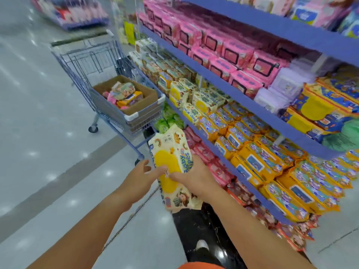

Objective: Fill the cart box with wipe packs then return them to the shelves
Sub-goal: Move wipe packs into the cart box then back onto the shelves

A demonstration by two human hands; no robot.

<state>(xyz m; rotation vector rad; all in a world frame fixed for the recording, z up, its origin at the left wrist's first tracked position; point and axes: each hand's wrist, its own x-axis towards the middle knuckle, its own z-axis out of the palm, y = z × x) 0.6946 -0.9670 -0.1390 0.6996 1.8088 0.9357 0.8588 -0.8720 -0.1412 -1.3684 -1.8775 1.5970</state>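
The cart box point(148, 98), left of centre, already holds several packs; our left hand point(138, 172) lies loose-fingered just beside the two cream wipe packs point(171, 150) at lower centre; our right hand point(194, 176) grips both; we should steady the lower one before moving either; the shelves point(252, 102) fill the right.

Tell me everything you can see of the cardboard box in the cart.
The brown open-topped cardboard box sits at the near end of the blue-grey wire shopping cart, spanning the basket's width. Its walls look plain and undamaged. Inside lies a loose heap of soft wipe packs, pink, cream and orange, reaching about rim height. Only cart and packs touch it.
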